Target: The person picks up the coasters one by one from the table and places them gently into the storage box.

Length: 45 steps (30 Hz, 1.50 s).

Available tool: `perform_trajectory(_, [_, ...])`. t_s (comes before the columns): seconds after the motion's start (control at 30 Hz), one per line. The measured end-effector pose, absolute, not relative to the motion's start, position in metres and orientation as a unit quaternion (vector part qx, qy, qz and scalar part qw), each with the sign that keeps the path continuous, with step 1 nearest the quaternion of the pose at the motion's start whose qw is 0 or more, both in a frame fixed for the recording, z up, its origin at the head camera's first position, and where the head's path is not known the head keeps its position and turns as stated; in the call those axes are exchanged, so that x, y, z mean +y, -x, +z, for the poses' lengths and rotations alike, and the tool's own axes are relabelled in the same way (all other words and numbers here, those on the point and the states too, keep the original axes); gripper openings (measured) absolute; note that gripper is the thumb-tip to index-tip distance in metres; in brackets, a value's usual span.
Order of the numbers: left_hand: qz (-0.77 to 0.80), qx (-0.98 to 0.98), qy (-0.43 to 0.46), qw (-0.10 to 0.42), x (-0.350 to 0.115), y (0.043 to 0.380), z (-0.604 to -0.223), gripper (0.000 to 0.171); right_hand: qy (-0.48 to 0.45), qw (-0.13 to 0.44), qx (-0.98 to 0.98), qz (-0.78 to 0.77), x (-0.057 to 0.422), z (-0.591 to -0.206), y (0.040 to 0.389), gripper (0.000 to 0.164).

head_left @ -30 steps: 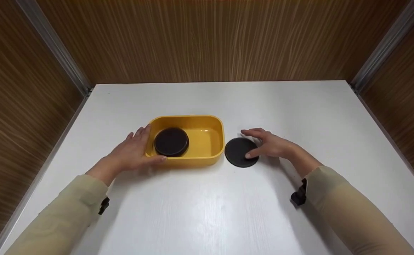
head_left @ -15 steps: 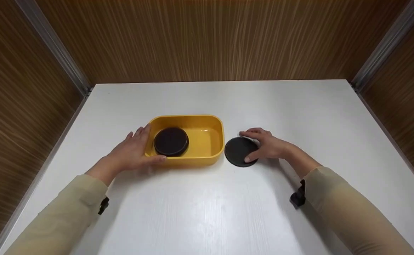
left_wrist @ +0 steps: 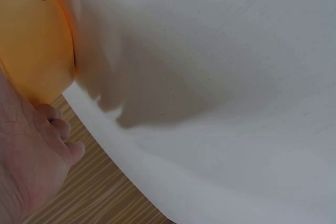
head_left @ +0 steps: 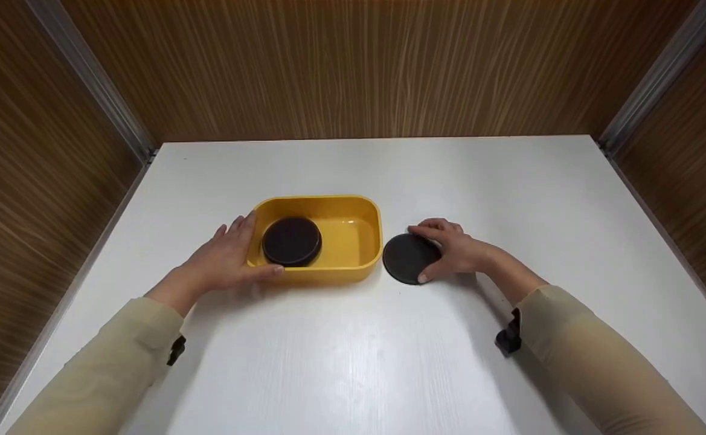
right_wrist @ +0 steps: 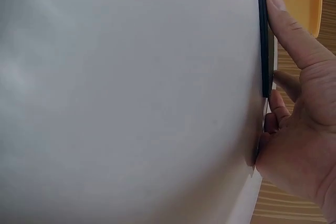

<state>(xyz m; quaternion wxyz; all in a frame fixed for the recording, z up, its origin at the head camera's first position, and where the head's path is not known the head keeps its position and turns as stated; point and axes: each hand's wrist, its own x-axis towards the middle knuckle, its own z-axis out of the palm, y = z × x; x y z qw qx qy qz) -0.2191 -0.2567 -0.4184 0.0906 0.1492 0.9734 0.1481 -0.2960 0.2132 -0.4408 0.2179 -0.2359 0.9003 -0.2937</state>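
Observation:
A yellow rectangular box (head_left: 349, 241) stands on the white table in the head view. In its left half lies a thick round black disc, like a stack of coasters (head_left: 292, 240). My left hand (head_left: 223, 260) grips the box's left end, thumb on the front rim and fingers along the left side. The left wrist view shows that hand (left_wrist: 34, 153) against the box's outer wall. Right of the box, a thin round black coaster (head_left: 410, 260) lies flat. My right hand (head_left: 458, 249) spans its right part, thumb at the front edge and forefinger at the back edge.
The white table (head_left: 353, 356) carries the box and coaster. A brown wood-grain panel (head_left: 353, 72) rises behind it, with side panels (head_left: 26, 181) at left and right. Each wrist wears a dark camera mount (head_left: 510, 335).
My right thumb has slid from the top of the coaster to its front edge, and the right fingers have closed in slightly. The left hand and box have stayed in place.

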Motion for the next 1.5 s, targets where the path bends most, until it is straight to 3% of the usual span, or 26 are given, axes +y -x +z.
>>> perform_trajectory(0.2, [0.153, 0.973, -0.156, 0.082, -0.257, 0.219, -0.419, 0.13, 0.24, 0.212, 0.903, -0.285, 0.212, -0.44, 0.294, 0.098])
perform_trajectory(0.6, [0.15, 0.973, -0.158, 0.08, -0.259, 0.22, -0.422, 0.129, 0.23, 0.186, 0.898, -0.325, 0.21, -0.439, 0.293, 0.102])
perform_trajectory(1.5, [0.149, 0.973, -0.152, 0.087, -0.258, 0.221, -0.421, 0.132, 0.175, 0.137, 0.879, -0.421, 0.237, -0.411, 0.299, 0.051])
